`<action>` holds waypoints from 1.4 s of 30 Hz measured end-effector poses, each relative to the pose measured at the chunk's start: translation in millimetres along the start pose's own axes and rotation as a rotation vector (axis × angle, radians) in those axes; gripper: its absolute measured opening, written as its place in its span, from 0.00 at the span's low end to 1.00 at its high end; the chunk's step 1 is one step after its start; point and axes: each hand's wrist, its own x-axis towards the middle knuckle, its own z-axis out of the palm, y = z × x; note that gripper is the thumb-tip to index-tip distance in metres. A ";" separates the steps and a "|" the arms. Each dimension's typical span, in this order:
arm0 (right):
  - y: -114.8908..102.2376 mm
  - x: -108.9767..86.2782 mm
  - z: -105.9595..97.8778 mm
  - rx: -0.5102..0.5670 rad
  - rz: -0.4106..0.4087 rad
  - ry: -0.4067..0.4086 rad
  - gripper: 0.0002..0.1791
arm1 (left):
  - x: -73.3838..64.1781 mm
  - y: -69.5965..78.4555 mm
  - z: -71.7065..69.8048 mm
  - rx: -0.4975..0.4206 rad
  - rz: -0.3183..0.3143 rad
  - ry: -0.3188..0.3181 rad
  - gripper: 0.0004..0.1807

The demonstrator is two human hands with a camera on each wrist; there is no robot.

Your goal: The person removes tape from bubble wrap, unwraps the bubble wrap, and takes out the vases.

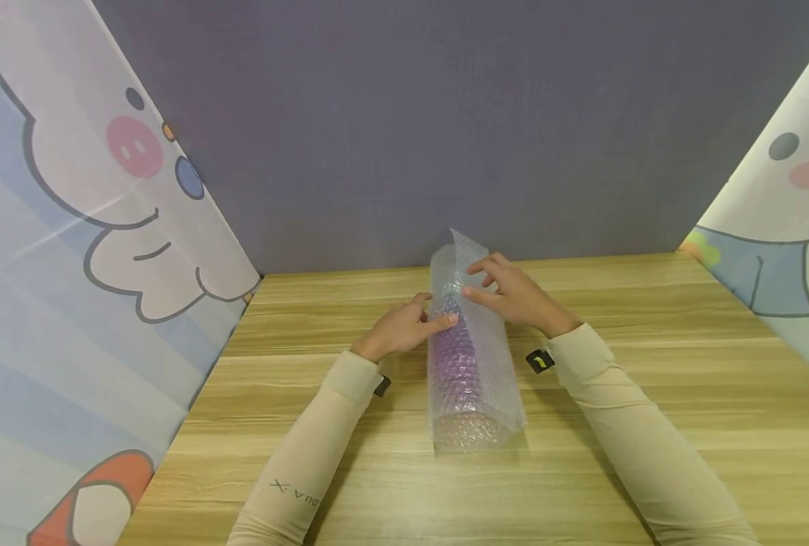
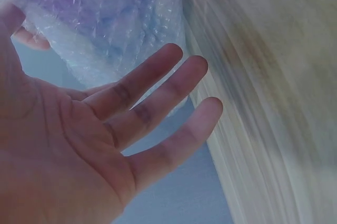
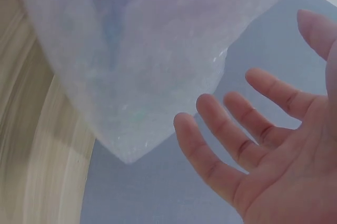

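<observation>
on the table [image 1: 684,341] | bubble wrap [image 1: 500,371] around purple object [image 1: 456,364] | left hand [image 1: 400,326] spread loosely at wrap | right hand [image 1: 518,300] likewise

The wood-grain table [image 1: 622,303] ran back to a plain slate-grey wall [image 1: 404,114]. On the left stood a cartoon-printed sheet [image 1: 36,265], its white figure outlined in grey over pale blue bands; on the right, a second printed sheet [image 1: 779,265] showed a pink-cheeked white character. Soft light left a pale sheen on the wood.
</observation>
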 end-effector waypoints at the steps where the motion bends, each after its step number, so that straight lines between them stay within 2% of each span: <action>1: -1.2 0.1 0.6 0.012 0.003 0.000 0.27 | -0.1 0.5 0.6 0.004 0.000 0.005 0.58; 5: -6.2 0.1 2.4 0.037 0.041 0.000 0.30 | -0.7 3.8 2.7 0.019 -0.001 0.024 0.58; 12: -12.5 0.0 6.0 -0.025 0.081 0.012 0.34 | -1.3 8.8 7.1 0.039 0.006 0.048 0.59; 24: -13.9 -1.1 7.7 -0.108 0.086 0.036 0.26 | -2.6 11.2 12.2 0.054 0.022 0.038 0.59; 35: -12.2 -0.5 10.6 -0.102 0.078 0.061 0.30 | -1.6 13.1 16.6 0.106 0.034 0.049 0.56; 42: -10.3 -1.3 11.0 -0.123 0.082 0.053 0.25 | -2.5 16.0 18.1 0.125 0.025 0.038 0.53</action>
